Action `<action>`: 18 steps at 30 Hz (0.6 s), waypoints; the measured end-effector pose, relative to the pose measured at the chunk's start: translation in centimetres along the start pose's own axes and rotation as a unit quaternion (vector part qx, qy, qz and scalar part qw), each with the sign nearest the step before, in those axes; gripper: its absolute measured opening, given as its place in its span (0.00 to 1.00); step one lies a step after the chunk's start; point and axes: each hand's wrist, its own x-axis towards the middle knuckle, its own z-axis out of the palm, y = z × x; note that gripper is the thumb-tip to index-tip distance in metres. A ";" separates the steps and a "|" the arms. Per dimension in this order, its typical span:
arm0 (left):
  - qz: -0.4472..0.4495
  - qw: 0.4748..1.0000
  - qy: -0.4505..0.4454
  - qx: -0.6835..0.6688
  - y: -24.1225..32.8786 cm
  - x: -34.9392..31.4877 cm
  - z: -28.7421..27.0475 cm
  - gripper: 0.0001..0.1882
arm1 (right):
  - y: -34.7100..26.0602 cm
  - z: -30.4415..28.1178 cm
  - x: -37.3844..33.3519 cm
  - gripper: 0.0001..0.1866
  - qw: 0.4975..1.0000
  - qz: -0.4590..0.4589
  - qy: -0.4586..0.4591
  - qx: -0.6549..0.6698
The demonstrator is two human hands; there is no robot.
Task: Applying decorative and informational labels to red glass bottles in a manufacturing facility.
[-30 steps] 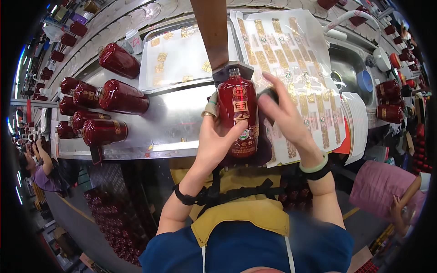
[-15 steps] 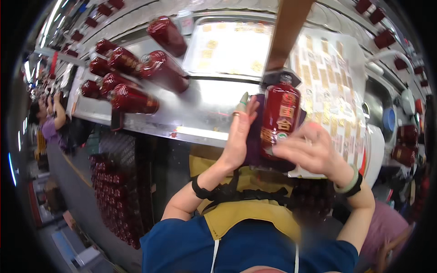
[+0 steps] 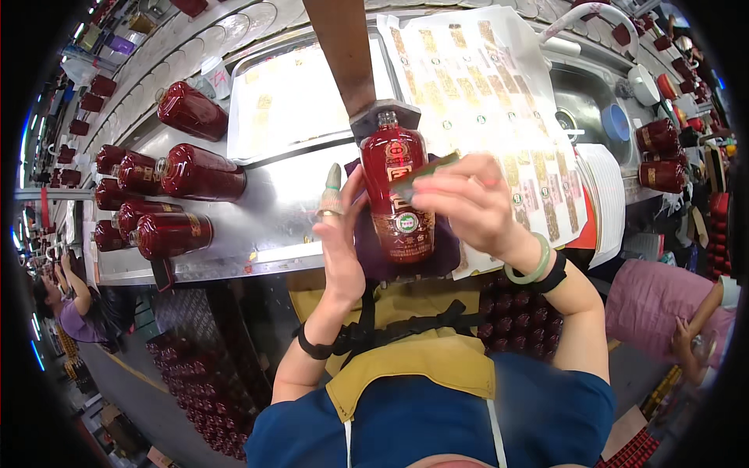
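A dark red glass bottle point(image 3: 394, 187) with gold lettering and a small round green-and-white label lies on a dark purple cloth point(image 3: 445, 246), its neck pointing away from me against a dark padded stop point(image 3: 406, 117). Fingers stretched apart, my left hand point(image 3: 341, 242) rests by the bottle's left side; a grey-green finger cot covers one fingertip. My right hand point(image 3: 468, 199) pinches a thin, flat dark green piece point(image 3: 427, 173) over the bottle's middle, hiding part of the lettering. Whether the piece touches the glass, I cannot tell.
Several more red bottles point(image 3: 201, 173) lie to the left on the metal worktop point(image 3: 273, 199). A bright white tray point(image 3: 261, 132) stands behind. Sheets of gold decals point(image 3: 476, 86) spread to the right, near a sink point(image 3: 585, 97). A brown post point(image 3: 339, 51) rises behind the bottle.
My right hand has moved up from the bottle's lower part to its middle, and the green piece now shows in its fingers. My left hand stays beside the bottle. The whole view has shifted.
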 end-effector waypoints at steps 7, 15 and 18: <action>0.021 0.999 0.000 0.049 -0.1 0.1 0.1 0.61 | -1.6 -0.2 4.9 0.17 0.987 0.098 -0.031 0.122; 0.138 0.984 -0.023 0.107 0.3 1.1 0.4 0.63 | 1.0 1.0 5.9 0.13 0.982 0.140 0.020 0.125; 0.218 0.925 -0.069 0.303 0.6 3.2 0.1 0.57 | 1.8 1.0 5.5 0.12 0.963 0.255 0.071 0.046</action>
